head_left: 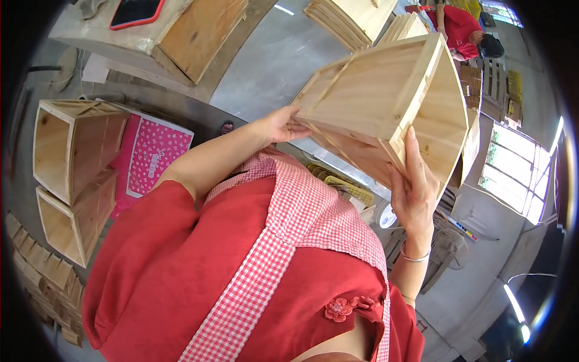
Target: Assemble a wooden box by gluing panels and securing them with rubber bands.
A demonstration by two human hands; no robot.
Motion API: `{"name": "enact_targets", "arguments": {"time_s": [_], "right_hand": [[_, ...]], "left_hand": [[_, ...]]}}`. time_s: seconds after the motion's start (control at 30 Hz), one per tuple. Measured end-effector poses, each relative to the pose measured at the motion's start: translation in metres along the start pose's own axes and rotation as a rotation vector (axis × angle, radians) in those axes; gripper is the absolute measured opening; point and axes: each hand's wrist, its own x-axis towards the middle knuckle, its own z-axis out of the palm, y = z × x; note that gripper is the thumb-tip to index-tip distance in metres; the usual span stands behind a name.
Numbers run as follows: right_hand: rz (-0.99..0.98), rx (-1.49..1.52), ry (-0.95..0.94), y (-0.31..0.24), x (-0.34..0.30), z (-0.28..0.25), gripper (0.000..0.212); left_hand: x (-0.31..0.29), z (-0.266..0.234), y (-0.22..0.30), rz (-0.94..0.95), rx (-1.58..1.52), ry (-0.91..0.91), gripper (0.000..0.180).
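Observation:
A pale wooden box point(368, 90), open on the side toward the right, is held up and tilted in front of me. My left hand point(283, 125) is closed on its far left lower edge, the fingers partly hidden beneath the wood. At the nearer end, my right hand point(415, 184) grips the frame of the open side, thumb against the outside and fingers along the edge. Strips of wood run along the box's edges, and one strip crosses its upper face. Part of the box's inside shows, bare plywood with nothing visible in it.
Behind the box lies a grey metal worktop point(265, 60) with stacked wooden panels point(356, 21). A red-edged phone point(137, 12) rests on a bench at upper left. Two wooden boxes point(90, 139) stand left beside a pink patterned carton point(158, 155). A co-worker point(461, 30) bends at upper right.

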Motion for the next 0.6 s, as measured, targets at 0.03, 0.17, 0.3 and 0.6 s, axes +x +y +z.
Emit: {"name": "enact_targets", "arguments": {"time_s": [0.03, 0.17, 0.3, 0.6], "right_hand": [[0.011, -0.018, 0.011, 0.0, -0.003, -0.003, 0.07], [0.049, -0.065, -0.007, -0.003, -0.02, -0.033, 0.07], [0.034, -0.089, 0.062, -0.008, -0.026, -0.045, 0.066], [0.003, -0.095, 0.102, 0.021, 0.0, 0.003, 0.065]], "left_hand": [[0.001, 0.003, 0.0, 0.039, 0.011, -0.014, 0.061], [-0.018, 0.026, -0.005, 0.079, 0.041, -0.028, 0.058], [-0.028, 0.036, -0.007, -0.046, 0.023, -0.061, 0.053], [0.003, 0.019, -0.006, -0.126, -0.144, -0.026, 0.08]]}}
